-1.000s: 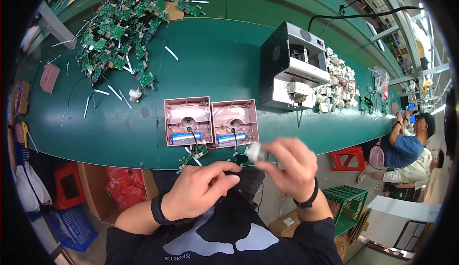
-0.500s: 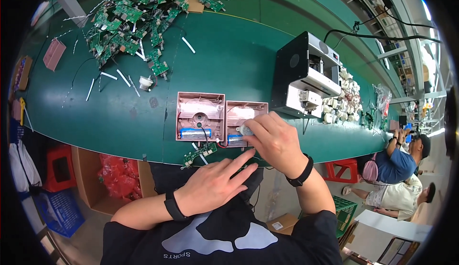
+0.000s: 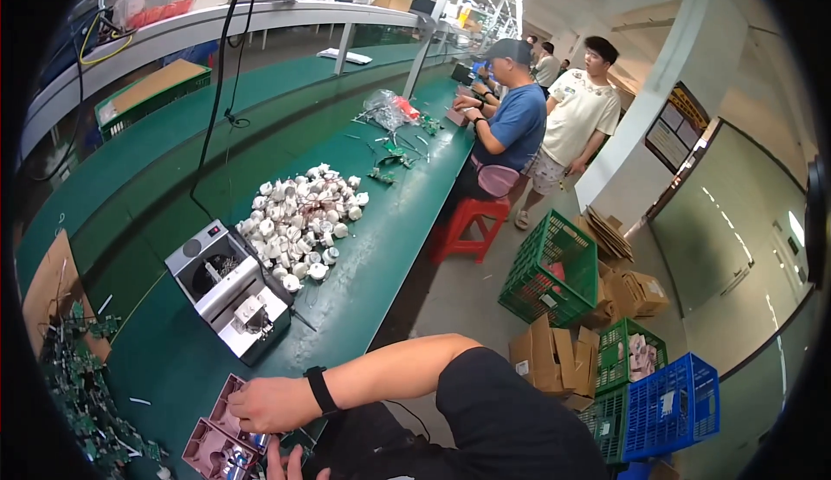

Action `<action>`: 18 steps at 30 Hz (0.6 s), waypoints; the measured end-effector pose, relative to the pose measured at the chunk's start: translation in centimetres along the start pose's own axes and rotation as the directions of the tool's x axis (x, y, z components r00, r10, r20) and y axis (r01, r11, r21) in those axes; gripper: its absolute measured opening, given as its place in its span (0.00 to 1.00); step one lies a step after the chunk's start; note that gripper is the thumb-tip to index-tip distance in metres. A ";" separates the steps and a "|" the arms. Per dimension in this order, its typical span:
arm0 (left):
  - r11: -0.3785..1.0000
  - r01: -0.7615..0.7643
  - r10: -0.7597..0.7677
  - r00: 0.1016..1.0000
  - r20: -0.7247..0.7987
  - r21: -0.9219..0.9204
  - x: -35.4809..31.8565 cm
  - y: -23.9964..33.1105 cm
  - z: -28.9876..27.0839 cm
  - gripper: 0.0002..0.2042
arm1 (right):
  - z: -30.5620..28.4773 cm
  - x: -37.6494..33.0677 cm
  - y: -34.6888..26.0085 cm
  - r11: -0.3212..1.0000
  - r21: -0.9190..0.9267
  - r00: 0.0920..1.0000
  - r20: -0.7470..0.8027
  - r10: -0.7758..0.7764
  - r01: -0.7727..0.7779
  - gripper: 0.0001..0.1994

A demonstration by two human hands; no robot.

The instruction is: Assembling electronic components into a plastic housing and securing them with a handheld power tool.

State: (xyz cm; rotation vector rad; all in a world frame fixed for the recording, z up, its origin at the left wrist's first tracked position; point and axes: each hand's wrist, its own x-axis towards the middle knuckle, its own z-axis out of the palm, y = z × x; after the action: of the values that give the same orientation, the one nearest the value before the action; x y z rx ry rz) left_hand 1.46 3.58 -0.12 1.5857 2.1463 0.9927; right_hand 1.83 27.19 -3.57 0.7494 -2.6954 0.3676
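At the lower left, two pink plastic housings stand side by side on the green bench: one housing point(image 3: 227, 388) lies partly under my right hand point(image 3: 275, 405), and the other housing point(image 3: 197, 456) is nearer the bottom edge. My right hand's fingers are curled and pressed together inside the first housing; what they hold is hidden. My left hand point(image 3: 294, 464) shows only some fingers, stretched and apart, just below the right hand. A blue cylindrical battery point(image 3: 235, 464) sits in the nearer housing. Part of a green circuit board point(image 3: 300, 438) shows beside my left fingers.
Beyond the housings stands a silver-black machine point(image 3: 227, 285), next to a heap of white round parts point(image 3: 299, 216). Circuit boards point(image 3: 78, 393) pile up at far left. Two people stand or sit farther along the bench. Green crates point(image 3: 554, 272), cartons and a blue crate point(image 3: 675, 406) occupy the floor at right.
The view has swung to the right along the bench, pushing the housings and both hands to the lower left. The round whitish part seen in my right fingers before is now out of sight.
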 end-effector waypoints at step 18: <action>0.874 0.455 -0.220 0.685 -0.695 0.172 -4.6 -10.1 -11.1 0.16 | -5.3 2.4 -0.6 0.990 0.082 0.992 -0.041 0.117 -0.113 0.11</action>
State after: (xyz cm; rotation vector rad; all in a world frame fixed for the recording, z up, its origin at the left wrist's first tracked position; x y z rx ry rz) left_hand -10.91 -6.16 0.30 0.9152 3.0975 1.2300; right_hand 1.44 27.29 2.23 0.6007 -2.7017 0.5161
